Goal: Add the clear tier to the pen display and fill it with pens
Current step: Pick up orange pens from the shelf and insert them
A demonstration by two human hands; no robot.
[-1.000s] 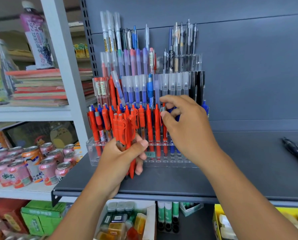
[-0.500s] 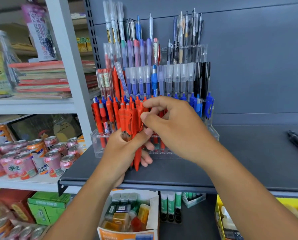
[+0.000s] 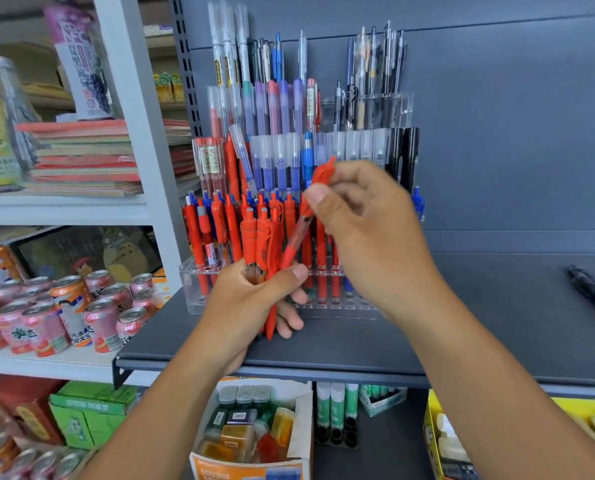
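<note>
Red click pens [image 3: 264, 244] were bunched in the gripping left hand [image 3: 247, 306]. The right hand [image 3: 368, 220] pinched a single red pen [image 3: 297, 233], blurred, seemingly by its clip. The clear acrylic tier [image 3: 341, 308] sat part-filled on the grey shelf [image 3: 462, 323]. Tilted, that pen could miss its hole, or the bunch could slip.

Bright, even light fills the scene, with no hard beam from any side. Only a soft, faint shadow lies on the dark grey shelf [image 3: 462, 323] under the left hand [image 3: 251, 303], which looks crisp, as do the red pens [image 3: 264, 251] it grips. The right hand [image 3: 368, 230] is smeared by motion blur (its far edge most of all), and the red pen [image 3: 297, 237] it pinches is streaked. Far left, the bottle [image 3: 81, 64] looks soft. The near-left cans [image 3: 46, 317] smear towards the corner. The white post [image 3: 129, 116] leans, bent by the wide lens. Pale glints show on the clear tier [image 3: 193, 285].
</note>
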